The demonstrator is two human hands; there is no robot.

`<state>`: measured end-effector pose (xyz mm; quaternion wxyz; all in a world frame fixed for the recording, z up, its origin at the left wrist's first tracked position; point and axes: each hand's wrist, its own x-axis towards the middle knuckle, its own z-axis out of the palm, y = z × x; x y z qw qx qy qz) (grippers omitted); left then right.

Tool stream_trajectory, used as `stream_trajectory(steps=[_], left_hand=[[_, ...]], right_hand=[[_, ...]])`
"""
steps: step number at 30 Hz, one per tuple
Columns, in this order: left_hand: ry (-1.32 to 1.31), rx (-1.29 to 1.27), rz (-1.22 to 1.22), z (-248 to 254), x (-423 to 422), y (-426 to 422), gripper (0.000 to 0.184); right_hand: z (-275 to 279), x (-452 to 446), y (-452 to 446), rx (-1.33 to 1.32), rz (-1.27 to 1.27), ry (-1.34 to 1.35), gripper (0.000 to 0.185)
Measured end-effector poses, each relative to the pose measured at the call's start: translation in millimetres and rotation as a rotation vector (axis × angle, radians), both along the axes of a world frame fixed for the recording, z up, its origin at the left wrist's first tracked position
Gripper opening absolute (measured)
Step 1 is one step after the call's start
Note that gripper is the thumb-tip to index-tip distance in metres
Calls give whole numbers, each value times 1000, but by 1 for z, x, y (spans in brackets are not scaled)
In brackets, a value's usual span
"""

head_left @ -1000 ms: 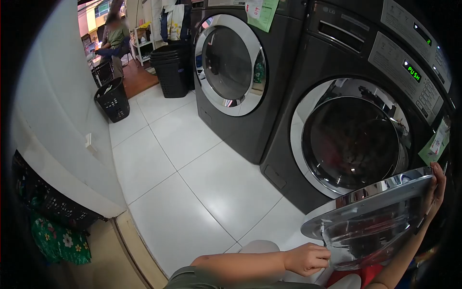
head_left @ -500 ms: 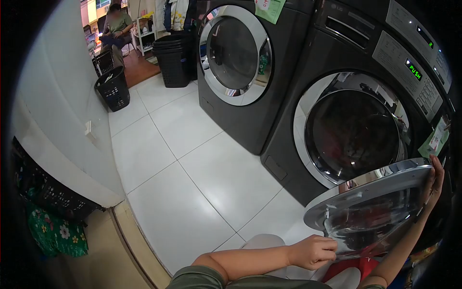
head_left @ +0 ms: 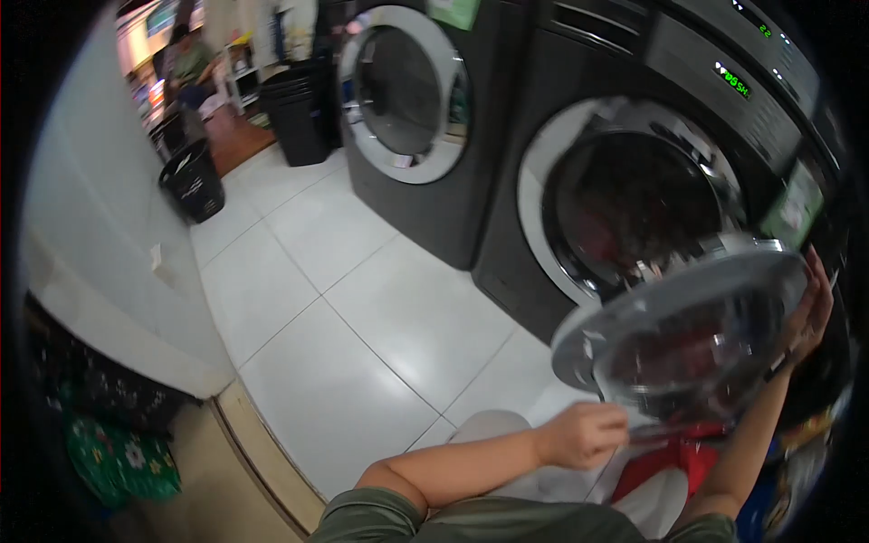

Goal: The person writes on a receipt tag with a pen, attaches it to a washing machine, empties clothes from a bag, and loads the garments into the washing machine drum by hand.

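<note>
A round, open washing machine door [head_left: 674, 348] with a chrome-grey rim and a clear glass bowl stands in front of its dark machine [head_left: 502, 240]. My right hand [head_left: 808, 312] grips the door's rim on the far right side, fingers wrapped along the edge. My left hand [head_left: 587, 434] is closed beside the lower left of the door, close to its glass. What its curled fingers hold, if anything, is hidden. Behind the door, reddish laundry [head_left: 634, 217] shows dimly in the drum. A red cloth [head_left: 674, 466] lies below the door, partly covered.
A second dark front-loading machine [head_left: 403, 86] stands to the left. Black baskets [head_left: 294, 113] and a black bin [head_left: 192, 185] are farther back on the white tiles [head_left: 362, 299]. A green floral bag [head_left: 122, 457] is at lower left. Another person [head_left: 192, 63] sits in the background.
The view has shifted and blurred. The door has moved up in view, nearer its opening, with my right hand still on the rim. My left hand is slightly higher.
</note>
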<state>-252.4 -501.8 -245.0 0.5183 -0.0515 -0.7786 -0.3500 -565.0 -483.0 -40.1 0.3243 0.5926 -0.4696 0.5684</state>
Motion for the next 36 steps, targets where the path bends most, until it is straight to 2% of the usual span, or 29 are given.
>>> stream_trajectory(steps=[1, 2, 3, 4, 6, 7, 8, 9, 11, 12, 13, 14, 15, 16, 17, 18, 20, 21, 22, 23, 24, 25, 26, 27, 28, 30, 32, 35, 36], left_hand=[[-35, -8, 29, -5, -5, 5, 17], [-54, -17, 87, -6, -8, 8, 16], [-69, -31, 133, -5, -11, 10, 16], [-56, -21, 171, -5, -16, 12, 16], [-46, 18, 247, -8, -24, 23, 18], [-2, -21, 272, -10, -30, 28, 19], [-3, -2, 273, -5, -34, 35, 18], [34, -44, 347, 0, -40, 41, 19], [128, -58, 455, 6, -52, 52, 25], [148, -82, 501, 5, -57, 55, 27], [187, 51, 493, -2, -60, 55, 25], [201, -53, 556, 8, -65, 62, 25], [204, -120, 622, 15, -71, 66, 25], [223, -219, 612, 22, -76, 69, 25], [220, -211, 628, 30, -85, 83, 25], [199, -255, 602, 32, -95, 92, 25], [130, -352, 488, 40, -120, 122, 25], [59, -409, 387, 49, -133, 140, 25], [-8, -469, 282, 59, -148, 161, 24], [-137, -523, 171, 70, -165, 181, 24], [-251, -576, 65, 81, -186, 204, 24], [-371, -632, -48, 91, -208, 227, 25], [-448, -668, -131, 99, -234, 253, 22], [-586, -603, -178, 100, -256, 273, 21], [-603, -537, -265, 90, -285, 284, 19], [-866, -198, -398, 66, -340, 313, 23], [-1135, 10, -508, 35, -392, 343, 37], [-1217, -215, -358, -50, -460, 358, 90], [-1207, -224, -250, -66, -471, 369, 93]], right_hand=[[-1, 2, 14, -24, 183, 61, 27], [-3, -21, 38, 111, 320, 0, 33], [-11, -3, 63, 148, -3, 23, 46], [-18, -13, 96, 200, 54, -76, 58], [-34, -20, 168, 214, 33, -160, 63], [-51, -30, 214, 252, -70, -327, 63], [-66, -37, 258, 319, -302, -293, 53], [-76, -34, 300, 359, -651, 13, 44], [-135, -50, 398, 385, -869, -118, 30], [-149, -35, 436, 465, -1070, -146, 25], [-189, -34, 479, 426, -1198, -324, 21], [-238, -43, 535, 354, -1170, -387, 24], [-289, -41, 579, 293, -1161, -697, 32], [-317, -22, 610, 413, -1304, -997, 34], [-391, -18, 654, 391, -1490, -858, 38], [-446, -2, 677, 199, -1537, -1178, 36], [-553, 35, 707, 49, -1363, -1609, 36], [-610, 52, 715, 293, -1583, -1429, 35], [-605, 74, 705, 341, -1338, -1682, 34], [-564, 92, 687, 383, -1214, -1723, 32], [-611, 96, 692, 646, -1287, -1803, 29], [-587, 105, 680, 571, -1021, -2093, 31], [-653, 112, 686, 716, -1137, -2000, 33], [-629, 117, 680, 747, -1174, -2030, 32], [-586, 116, 666, 780, -1209, -2070, 32], [-595, 119, 661, 720, -1292, -2150, 31], [-595, 129, 663, 717, -1331, -2203, 30], [-578, 142, 668, 855, -1340, -2165, 28], [-576, 142, 673, 877, -1381, -2161, 26]])
